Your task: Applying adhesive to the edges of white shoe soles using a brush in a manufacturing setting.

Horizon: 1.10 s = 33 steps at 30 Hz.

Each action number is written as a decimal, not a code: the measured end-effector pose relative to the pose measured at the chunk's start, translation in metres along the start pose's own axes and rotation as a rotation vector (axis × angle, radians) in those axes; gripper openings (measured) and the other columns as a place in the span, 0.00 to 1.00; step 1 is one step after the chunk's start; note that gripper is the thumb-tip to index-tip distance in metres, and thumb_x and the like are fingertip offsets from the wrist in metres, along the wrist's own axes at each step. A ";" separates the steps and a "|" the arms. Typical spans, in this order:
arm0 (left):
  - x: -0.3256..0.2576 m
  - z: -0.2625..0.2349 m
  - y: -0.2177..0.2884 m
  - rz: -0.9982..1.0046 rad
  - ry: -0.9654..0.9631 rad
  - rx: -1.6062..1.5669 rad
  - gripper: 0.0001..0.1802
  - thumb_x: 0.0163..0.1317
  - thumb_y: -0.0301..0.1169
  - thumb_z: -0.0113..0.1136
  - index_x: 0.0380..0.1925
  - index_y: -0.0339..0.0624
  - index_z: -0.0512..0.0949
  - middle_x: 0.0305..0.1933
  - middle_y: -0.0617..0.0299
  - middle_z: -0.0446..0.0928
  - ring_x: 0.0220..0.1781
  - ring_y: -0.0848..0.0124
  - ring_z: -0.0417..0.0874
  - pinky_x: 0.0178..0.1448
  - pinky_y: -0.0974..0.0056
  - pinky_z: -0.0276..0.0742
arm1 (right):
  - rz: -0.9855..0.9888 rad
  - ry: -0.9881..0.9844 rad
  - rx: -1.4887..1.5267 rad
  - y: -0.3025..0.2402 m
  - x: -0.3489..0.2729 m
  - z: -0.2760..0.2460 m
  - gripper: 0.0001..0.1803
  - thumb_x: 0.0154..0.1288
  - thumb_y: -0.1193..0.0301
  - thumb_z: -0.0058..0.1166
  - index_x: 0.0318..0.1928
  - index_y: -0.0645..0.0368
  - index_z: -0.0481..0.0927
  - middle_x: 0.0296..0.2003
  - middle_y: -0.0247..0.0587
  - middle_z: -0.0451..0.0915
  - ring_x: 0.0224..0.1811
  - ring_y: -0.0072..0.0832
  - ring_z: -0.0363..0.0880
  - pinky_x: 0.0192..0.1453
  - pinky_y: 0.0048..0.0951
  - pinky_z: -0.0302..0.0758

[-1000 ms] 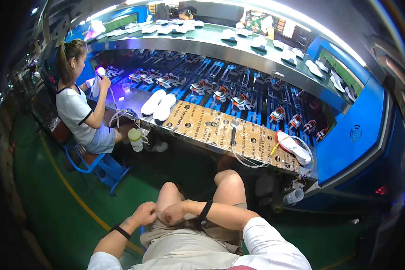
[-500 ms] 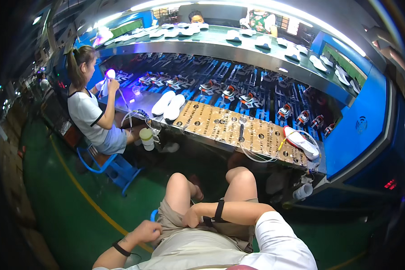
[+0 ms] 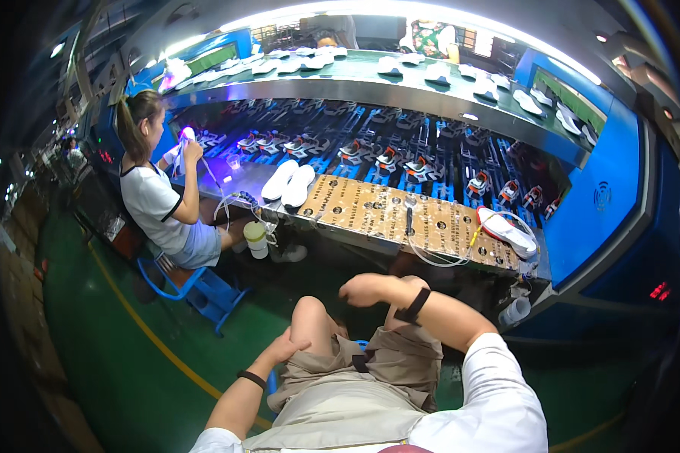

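My left hand (image 3: 285,347) rests on my left thigh just behind the knee, open, with nothing in it. Over my right knee hangs my right hand (image 3: 364,290), its fingers loosely bent and apart, with nothing visible in them. Both hands are off the workbench (image 3: 326,223). On the bench's cardboard cover (image 3: 385,213) lies a dark-handled brush-like tool (image 3: 409,217). At the right end lies a white shoe with a red edge (image 3: 508,231), beside a thin clear hose (image 3: 440,261). A pair of white shoes (image 3: 289,183) stands at the bench's left part.
A co-worker (image 3: 157,198) sits at the left on a blue chair (image 3: 196,293), holding a lit white shoe. Behind the bench, racks carry shoe clamps (image 3: 385,160). Soles lie on the upper conveyor (image 3: 370,74). A white cup (image 3: 515,311) hangs below the bench's right end.
My right hand has moved from my waist forward over the right knee. My left hand has moved forward and right onto my thigh. The view has shifted slightly.
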State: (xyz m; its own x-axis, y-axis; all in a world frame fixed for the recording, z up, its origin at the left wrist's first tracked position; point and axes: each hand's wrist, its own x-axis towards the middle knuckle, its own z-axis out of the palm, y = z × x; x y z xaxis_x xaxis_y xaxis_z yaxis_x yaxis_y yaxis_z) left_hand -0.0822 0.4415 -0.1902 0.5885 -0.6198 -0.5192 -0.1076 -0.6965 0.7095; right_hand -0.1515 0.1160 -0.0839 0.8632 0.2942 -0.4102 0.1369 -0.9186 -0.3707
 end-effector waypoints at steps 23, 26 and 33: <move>-0.080 0.009 0.049 0.087 -0.235 0.957 0.33 0.65 0.59 0.55 0.33 0.36 0.89 0.38 0.42 0.87 0.46 0.45 0.88 0.53 0.48 0.84 | 0.255 -0.152 0.461 0.148 -0.005 0.044 0.21 0.66 0.56 0.58 0.53 0.52 0.90 0.54 0.42 0.88 0.59 0.38 0.83 0.67 0.37 0.73; -0.025 0.029 0.049 0.380 -0.145 0.809 0.24 0.64 0.49 0.60 0.32 0.38 0.88 0.38 0.45 0.87 0.43 0.46 0.88 0.50 0.47 0.84 | 0.189 -0.167 0.485 0.182 0.024 0.068 0.21 0.69 0.58 0.56 0.55 0.54 0.88 0.54 0.43 0.87 0.59 0.38 0.83 0.68 0.37 0.73; 0.089 0.084 0.019 0.767 0.130 0.764 0.13 0.63 0.40 0.60 0.34 0.46 0.88 0.37 0.52 0.85 0.50 0.53 0.85 0.54 0.46 0.79 | 0.304 -0.188 0.717 0.234 0.056 0.117 0.23 0.67 0.59 0.56 0.57 0.57 0.87 0.56 0.47 0.86 0.60 0.43 0.83 0.68 0.41 0.75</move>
State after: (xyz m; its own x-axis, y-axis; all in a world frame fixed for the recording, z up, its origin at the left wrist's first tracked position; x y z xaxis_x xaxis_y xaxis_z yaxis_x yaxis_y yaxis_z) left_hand -0.0994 0.3431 -0.2630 0.2277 -0.9735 0.0214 -0.9251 -0.2094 0.3168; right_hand -0.1284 -0.0520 -0.2912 0.7078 0.1566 -0.6889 -0.4916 -0.5911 -0.6395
